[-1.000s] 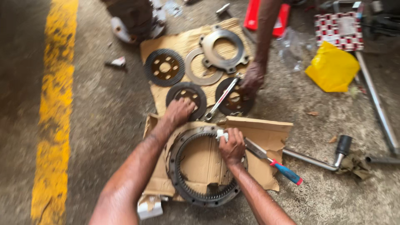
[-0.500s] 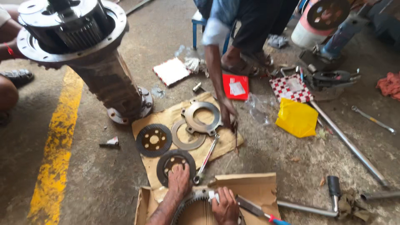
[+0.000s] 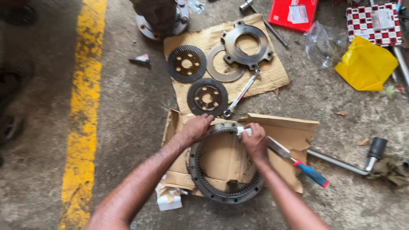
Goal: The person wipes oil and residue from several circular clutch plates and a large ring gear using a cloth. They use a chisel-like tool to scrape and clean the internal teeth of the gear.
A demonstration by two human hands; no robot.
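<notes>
The ring gear [image 3: 226, 168] lies flat on torn cardboard [image 3: 294, 132] on the floor, the left hand [image 3: 197, 128] pressing its top rim. The right hand [image 3: 254, 140] pinches what looks like a white tube [image 3: 243, 131], fingers closed around it. With teeth so near, knuckles could scrape, or the gear could skid on loose cardboard.

Ring gear [image 3: 221, 194] on cardboard [image 3: 294, 127]: left hand [image 3: 197, 127] on rim, right hand [image 3: 254, 140] gripping small white piece [image 3: 243, 130].

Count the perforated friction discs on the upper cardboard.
2: one friction disc at the sheet's left edge, the other friction disc lower, at its front edge beside the wrench. None looks hidden.
</notes>
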